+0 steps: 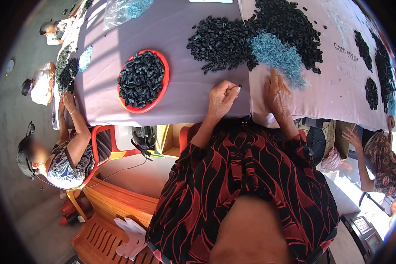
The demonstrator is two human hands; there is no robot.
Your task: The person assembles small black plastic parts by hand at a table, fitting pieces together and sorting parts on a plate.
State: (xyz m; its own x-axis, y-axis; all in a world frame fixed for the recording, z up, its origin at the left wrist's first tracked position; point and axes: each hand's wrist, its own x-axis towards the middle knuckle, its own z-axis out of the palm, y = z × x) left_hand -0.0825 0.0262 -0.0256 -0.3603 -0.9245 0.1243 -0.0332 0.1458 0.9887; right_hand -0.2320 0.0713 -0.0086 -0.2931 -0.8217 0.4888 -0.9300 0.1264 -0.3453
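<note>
My left hand is closed in a pinch at the near side of the table, and a small black plastic part sticks out between thumb and fingertips. My right hand lies palm down on the cloth with fingers stretched forward, the tips at the edge of a heap of tiny pale-blue pieces. Behind my left hand spreads a heap of small black parts. Another heap of black ring-like parts lies beyond the blue pieces. Anything under my right fingertips is too small to make out.
A red plate full of black parts stands to the left. A clear plastic bag with blue pieces lies at the far left. A person works at the left; another person's hand shows at the right. Behind are orange chairs.
</note>
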